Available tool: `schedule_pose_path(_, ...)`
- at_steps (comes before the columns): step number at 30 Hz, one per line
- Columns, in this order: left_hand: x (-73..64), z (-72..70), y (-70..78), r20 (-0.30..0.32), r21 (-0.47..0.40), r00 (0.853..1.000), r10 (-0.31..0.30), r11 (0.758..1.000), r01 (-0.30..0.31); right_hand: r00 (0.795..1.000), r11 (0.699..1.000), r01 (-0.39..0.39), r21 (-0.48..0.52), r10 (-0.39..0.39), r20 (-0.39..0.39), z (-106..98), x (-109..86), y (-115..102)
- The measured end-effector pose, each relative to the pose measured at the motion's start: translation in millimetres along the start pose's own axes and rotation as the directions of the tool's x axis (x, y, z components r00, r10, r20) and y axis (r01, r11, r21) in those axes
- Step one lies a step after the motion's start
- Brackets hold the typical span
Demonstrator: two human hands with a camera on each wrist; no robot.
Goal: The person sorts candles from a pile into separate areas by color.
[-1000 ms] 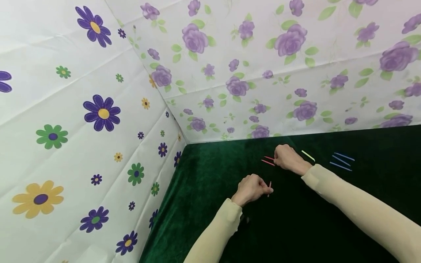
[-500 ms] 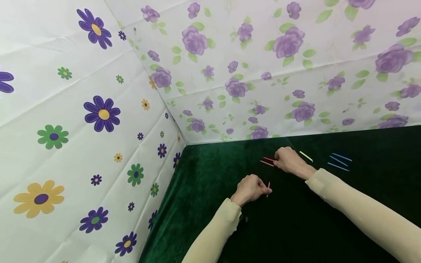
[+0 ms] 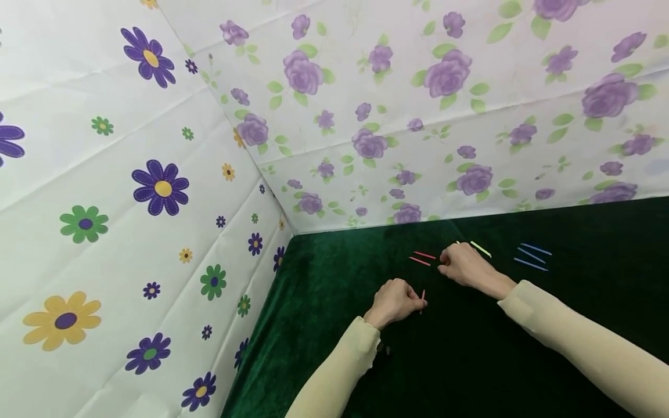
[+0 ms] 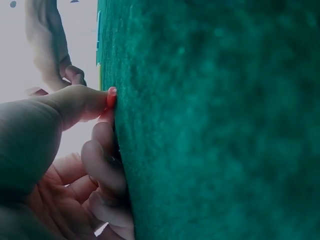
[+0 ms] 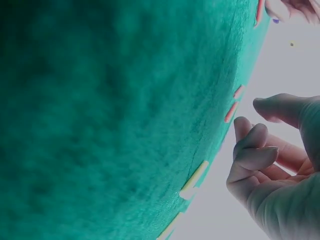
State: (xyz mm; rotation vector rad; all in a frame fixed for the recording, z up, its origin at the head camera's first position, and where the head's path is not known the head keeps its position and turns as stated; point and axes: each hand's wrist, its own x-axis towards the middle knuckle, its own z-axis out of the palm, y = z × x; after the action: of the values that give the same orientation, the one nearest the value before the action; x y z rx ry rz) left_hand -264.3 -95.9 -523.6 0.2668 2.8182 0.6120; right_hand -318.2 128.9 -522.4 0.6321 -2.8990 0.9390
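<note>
My left hand (image 3: 393, 301) pinches a thin red stick (image 3: 423, 295) between thumb and fingertip, close over the green cloth; in the left wrist view the red stick's tip (image 4: 112, 92) shows at the thumb. Two more red sticks (image 3: 420, 261) lie side by side farther back. Just right of them, my right hand (image 3: 468, 266) hovers with fingers loosely bent. In the right wrist view its thumb stands apart from the fingers, with nothing held. Beside that hand lie two yellow sticks (image 5: 195, 176); the hand mostly hides one of them in the head view.
Several blue sticks (image 3: 531, 265) lie roughly parallel at the right. A dark green velvety cloth (image 3: 334, 261) covers the table. Flower-printed white sheets (image 3: 313, 145) stand along its left and back edges.
My right hand has drawn away from the two red sticks, slightly to the right, leaving their ends uncovered. The left hand keeps its pinch on the red stick. The head view has shifted a little.
</note>
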Motion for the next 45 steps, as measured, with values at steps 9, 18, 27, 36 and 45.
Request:
schedule_pose_path(9,5.6,-1.4,-0.6,0.021,-0.054,0.999,0.033,0.998,-0.032,1.000,1.000,0.009,0.014,-0.009,-0.021,-5,-12.1,-2)
schedule_pose_path(18,16.5,-13.5,-7.8,0.003,-0.094,0.992,0.128,0.987,-0.127,1.000,1.000,-0.008,0.020,0.008,0.018,-4,-27.1,-6)
schedule_pose_path(27,46.0,-33.9,-10.5,0.005,0.192,0.962,0.273,0.944,-0.269,1.000,1.000,0.015,-0.001,-0.015,0.015,-4,-36.4,-4)
schedule_pose_path(36,65.1,-56.6,-10.0,0.173,0.412,0.929,0.328,0.833,-0.371,0.999,0.999,0.030,0.014,-0.030,0.013,-7,-47.6,3)
schedule_pose_path(45,81.4,-65.1,-10.0,0.250,0.481,0.910,0.331,0.773,-0.413,0.999,0.999,0.034,0.020,-0.034,0.007,-14,-58.8,5)
